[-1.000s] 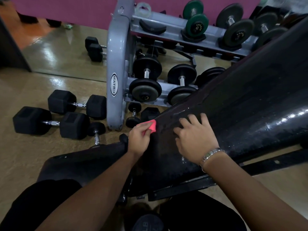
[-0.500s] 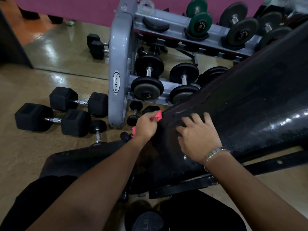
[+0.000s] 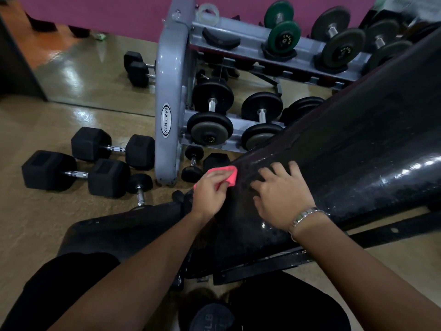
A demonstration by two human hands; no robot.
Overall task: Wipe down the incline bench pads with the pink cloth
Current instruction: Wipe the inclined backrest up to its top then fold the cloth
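The black incline back pad slopes up from the centre to the upper right, shiny and speckled. The black seat pad lies lower left of it. My left hand grips the pink cloth and presses it on the lower left edge of the back pad. My right hand, with a metal bracelet at the wrist, rests flat with fingers spread on the pad just right of the cloth.
A grey dumbbell rack with round dumbbells stands behind the bench. Two black hex dumbbells and a small one lie on the tan floor at left. The bench frame bar runs below the pad. A mirror lines the back wall.
My left hand with the pink cloth has slid up along the pad's left edge, then settled slightly back. My right hand has stayed pressed on the pad.
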